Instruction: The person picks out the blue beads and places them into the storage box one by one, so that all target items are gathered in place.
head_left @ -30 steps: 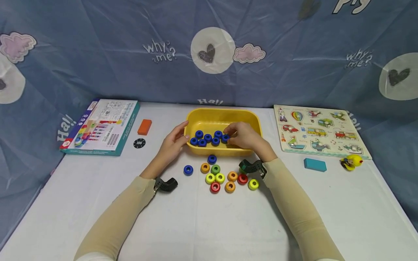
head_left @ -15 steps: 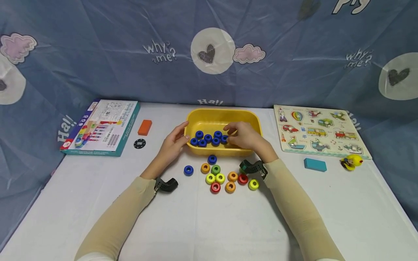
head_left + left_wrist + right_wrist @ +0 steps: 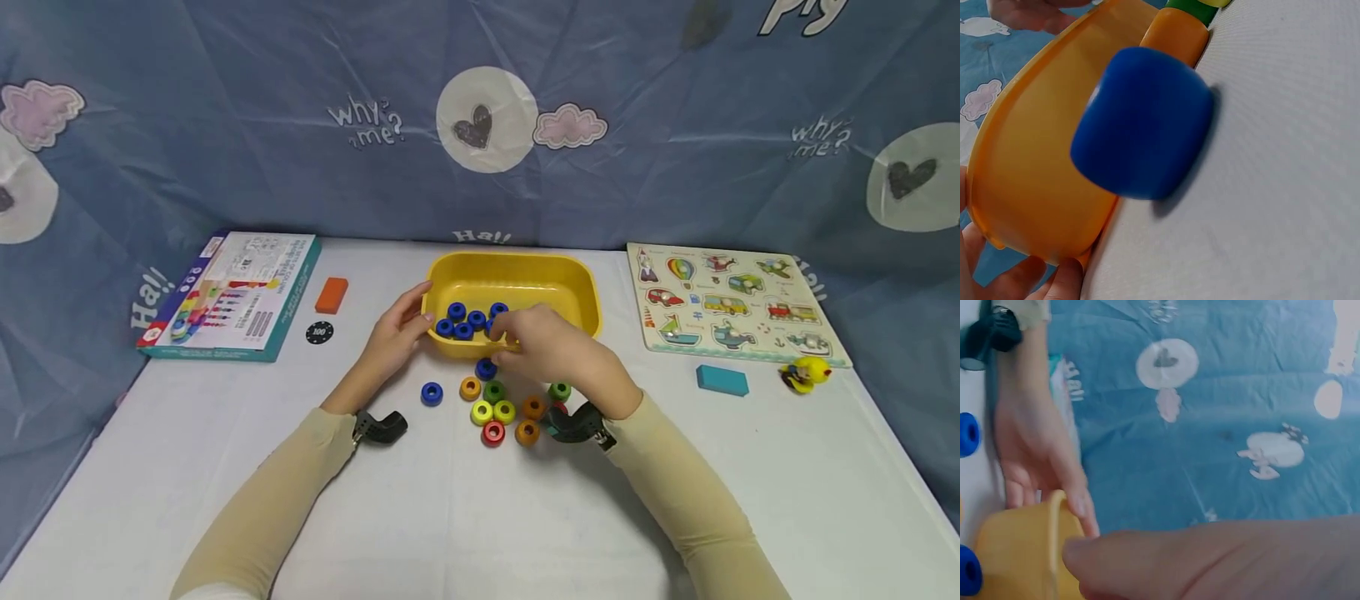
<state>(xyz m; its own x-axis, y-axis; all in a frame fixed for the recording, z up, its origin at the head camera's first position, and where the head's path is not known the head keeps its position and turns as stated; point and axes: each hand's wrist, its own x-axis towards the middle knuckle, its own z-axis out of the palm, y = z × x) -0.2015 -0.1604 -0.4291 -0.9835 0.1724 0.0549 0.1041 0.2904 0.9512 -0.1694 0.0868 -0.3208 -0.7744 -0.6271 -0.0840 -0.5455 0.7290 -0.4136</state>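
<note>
A yellow plastic tray (image 3: 517, 287) stands mid-table with several blue rings (image 3: 463, 331) inside at its left. My left hand (image 3: 397, 332) grips the tray's left end, its fingers curled about the wall in the left wrist view. Over the front rim reaches my right hand (image 3: 558, 350), thumb and forefinger bent and apart, close to a blue ring (image 3: 481, 372) on the table; I see nothing between them. Another blue ring (image 3: 424, 395) lies further left, and a large blue ring (image 3: 1141, 125) appears close up in the left wrist view.
Orange, green, yellow and red rings (image 3: 492, 434) lie before the tray, some partly under my right wrist. A boxed toy (image 3: 232, 292), orange block (image 3: 332, 295) and black chip (image 3: 319, 332) are left. Right are a puzzle board (image 3: 735, 304), blue block (image 3: 722, 380) and yellow duck (image 3: 806, 374).
My right hand has moved left and toward me, from inside the tray to over its front rim. A blue ring it was touching is no longer plainly seen. The left hand stays put.
</note>
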